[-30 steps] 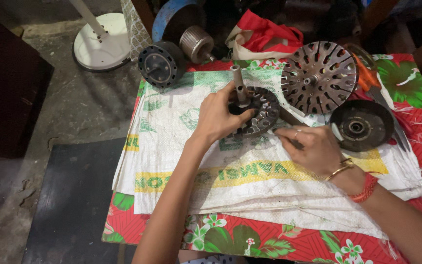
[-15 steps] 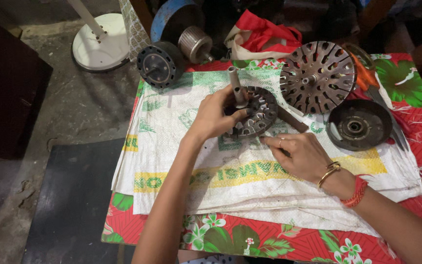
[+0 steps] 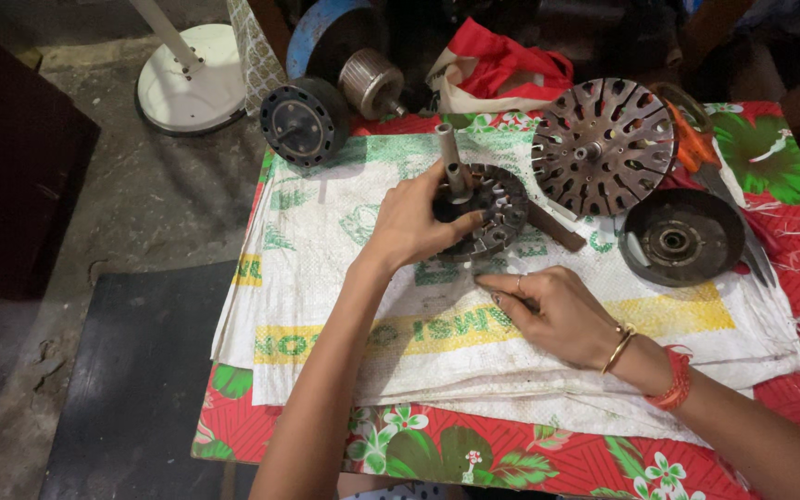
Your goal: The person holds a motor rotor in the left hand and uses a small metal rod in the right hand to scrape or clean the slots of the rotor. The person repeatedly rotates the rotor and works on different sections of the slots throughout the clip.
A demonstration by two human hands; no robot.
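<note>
L hand (image 3: 414,222) fingers clamped round ribbed metal rotor (image 3: 493,211) w/ steel shaft; R hand (image 3: 548,310) fingers curled, grip unclear, on woven sack (image 3: 344,278).

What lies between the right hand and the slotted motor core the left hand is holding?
In the head view, only bare white woven sack separates the right hand from the motor core under the left hand.
</note>
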